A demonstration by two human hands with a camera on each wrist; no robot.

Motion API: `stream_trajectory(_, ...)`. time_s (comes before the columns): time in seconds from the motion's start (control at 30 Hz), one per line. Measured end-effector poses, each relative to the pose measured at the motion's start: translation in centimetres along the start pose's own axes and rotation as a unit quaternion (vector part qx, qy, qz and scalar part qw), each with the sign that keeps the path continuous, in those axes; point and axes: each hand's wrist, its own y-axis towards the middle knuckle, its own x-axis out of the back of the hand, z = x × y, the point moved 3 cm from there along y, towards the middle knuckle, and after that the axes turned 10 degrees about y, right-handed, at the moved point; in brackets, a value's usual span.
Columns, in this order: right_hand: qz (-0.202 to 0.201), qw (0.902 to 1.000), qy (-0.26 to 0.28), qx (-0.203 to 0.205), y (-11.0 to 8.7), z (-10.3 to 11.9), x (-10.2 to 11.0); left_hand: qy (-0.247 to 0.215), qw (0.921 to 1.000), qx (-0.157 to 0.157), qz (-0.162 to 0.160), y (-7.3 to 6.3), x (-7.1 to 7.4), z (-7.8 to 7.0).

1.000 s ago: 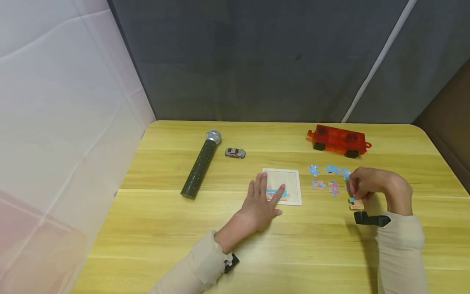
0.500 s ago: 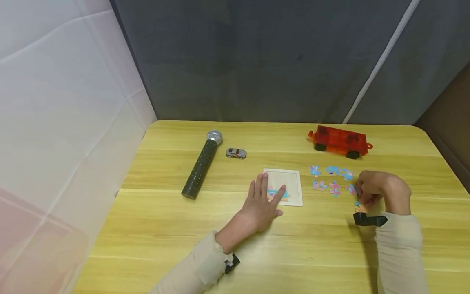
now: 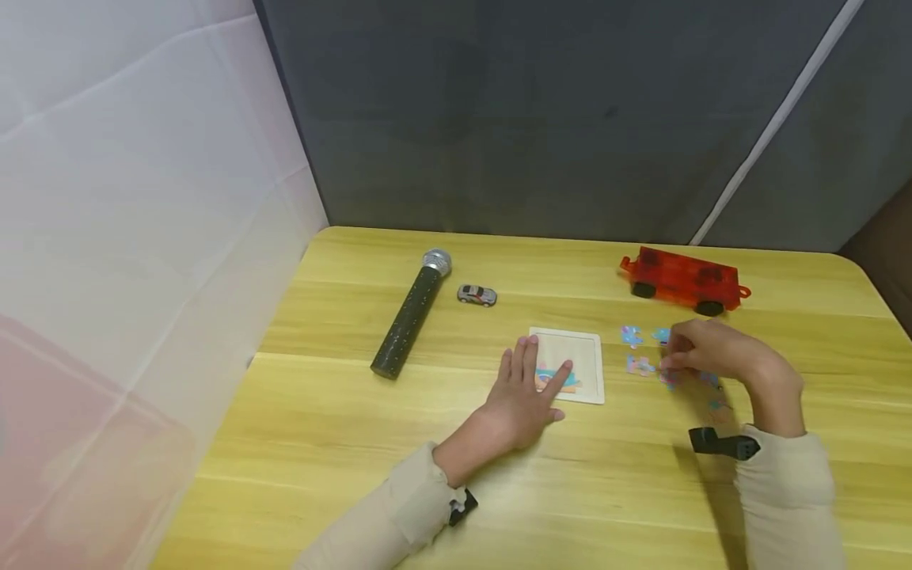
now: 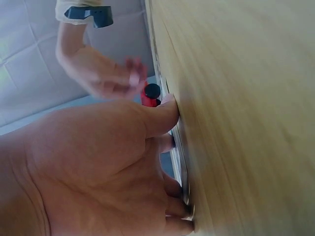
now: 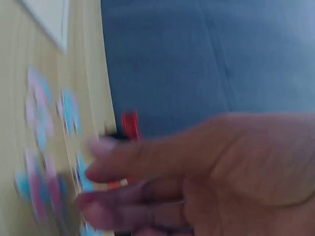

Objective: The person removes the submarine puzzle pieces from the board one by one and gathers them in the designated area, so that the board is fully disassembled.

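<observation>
My left hand (image 3: pixel 516 408) rests with its fingers spread on a pale wooden puzzle tray (image 3: pixel 597 372). Joined puzzle pieces (image 3: pixel 546 374), blue and orange, lie in the tray's lower part, partly under the fingers. To the tray's right, my right hand (image 3: pixel 734 356) hovers over loose jigsaw pieces (image 3: pixel 640 365) in blue and pink, hiding some of them. In the right wrist view its thumb and fingers (image 5: pixel 101 216) are bent, with a gap and nothing seen between the tips. An orange and blue piece (image 3: pixel 720 412) lies below the right hand, in its shadow.
A red toy wagon (image 3: pixel 684 277) with black wheels stands behind the loose pieces. Further left are a small silver toy car (image 3: pixel 476 295) and a dark speckled microphone (image 3: pixel 413 317). A grey partition (image 3: pixel 499 119) rises behind the table, a white one (image 3: pixel 142 198) at its left.
My right hand slid the orange and blue piece toward the right, let it go, then moved up and left over the loose pieces. My left hand stays on the tray. The head view has shifted slightly.
</observation>
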Motion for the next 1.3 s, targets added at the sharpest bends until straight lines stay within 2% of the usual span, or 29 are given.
stream_trajectory(0.17, -0.005, 0.995, -0.006, 0.1, 2.9, 4.7, -3.2, 0.01, 0.9999, 0.008, 0.01, -0.2, 0.2, -0.2)
stream_trajectory(0.23, -0.01, 0.9901, -0.027, 0.137, 3.7, 6.2, -4.5, 0.006, 0.9997, 0.014, 0.017, 0.0, 0.0, -0.2)
stream_trajectory(0.33, -0.018, 0.9847, -0.058, 0.164, 4.6, 7.6, -6.0, 0.011, 0.9994, 0.023, 0.022, 0.3, -0.2, -0.3)
stream_trajectory(0.53, -0.029, 0.9849, -0.063, 0.159, 4.9, 8.2, -6.7, 0.041, 0.9985, 0.031, 0.019, 0.0, 0.4, -0.2)
stream_trajectory(0.8, -0.037, 0.9849, -0.074, 0.152, 4.9, 8.3, -6.8, 0.036, 0.9987, 0.026, 0.023, 0.0, 0.4, -0.1)
stream_trajectory(0.93, -0.036, 0.983, -0.09, 0.156, 5.1, 8.9, -7.3, 0.048, 0.9982, 0.03, 0.016, 0.0, 0.4, 0.0)
stream_trajectory(1.07, -0.04, 0.9839, -0.1, 0.142, 5.2, 9.2, -8.0, 0.052, 0.9981, 0.031, 0.01, 0.0, 0.3, -0.1)
stream_trajectory(1.3, -0.056, 0.9837, -0.108, 0.133, 5.2, 9.5, -8.8, 0.049, 0.9983, 0.029, 0.014, 0.0, 0.3, -0.1)
